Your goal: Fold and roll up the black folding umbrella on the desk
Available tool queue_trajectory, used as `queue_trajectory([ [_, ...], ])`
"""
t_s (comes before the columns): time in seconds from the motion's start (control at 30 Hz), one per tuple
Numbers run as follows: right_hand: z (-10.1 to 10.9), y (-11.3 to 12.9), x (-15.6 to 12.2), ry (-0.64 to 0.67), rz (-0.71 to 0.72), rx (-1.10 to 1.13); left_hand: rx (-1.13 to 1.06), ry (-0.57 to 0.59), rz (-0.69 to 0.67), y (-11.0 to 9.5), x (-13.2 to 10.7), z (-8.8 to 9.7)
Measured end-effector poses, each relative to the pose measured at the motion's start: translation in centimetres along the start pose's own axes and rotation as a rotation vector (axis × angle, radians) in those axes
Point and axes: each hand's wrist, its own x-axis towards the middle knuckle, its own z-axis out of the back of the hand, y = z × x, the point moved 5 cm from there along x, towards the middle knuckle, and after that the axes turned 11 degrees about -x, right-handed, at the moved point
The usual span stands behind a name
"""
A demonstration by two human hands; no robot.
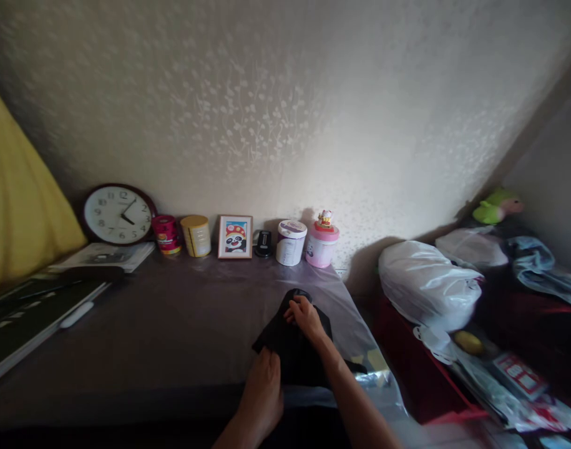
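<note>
A black fabric item (297,358) lies bunched near the right front corner of the table; its exact kind is hard to make out. Its top end is rounded, and a dark strap-like piece sticks out at its right side. My left hand (266,380) is closed on its lower left edge, fingertips partly hidden. Higher up, my right hand (306,317) has its fingers curled at the rounded top, closed on the same fabric.
Along the wall stand a round clock (118,215), a pink can (166,235), a yellow-lidded can (196,237), a framed panda picture (235,237), a white tub (291,243) and a pink jar (321,246). A white bag (428,284) lies right, beyond the table's edge (367,321).
</note>
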Motion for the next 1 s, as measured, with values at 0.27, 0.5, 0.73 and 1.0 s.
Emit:
queue_trajectory([
  [0.27, 0.2, 2.2, -1.5, 0.032, 0.216, -0.203, 0.161, -0.272, -0.095, -0.4, -1.6, 2.6],
  [0.5, -0.1, 2.9, -2.7, 0.015, 0.350, -0.300, 0.210, -0.130, -0.254, -3.4, 1.2, 2.3],
  [0.73, 0.7, 2.5, -5.4, -0.112, 0.674, -0.334, 0.215, -0.002, -0.145, -1.5, 1.2, -0.1],
  [1.0, 0.5, 0.3, -0.1, -0.205, 0.648, -0.510, 0.195, 0.078, -0.079, -1.5, 1.1, 0.1],
])
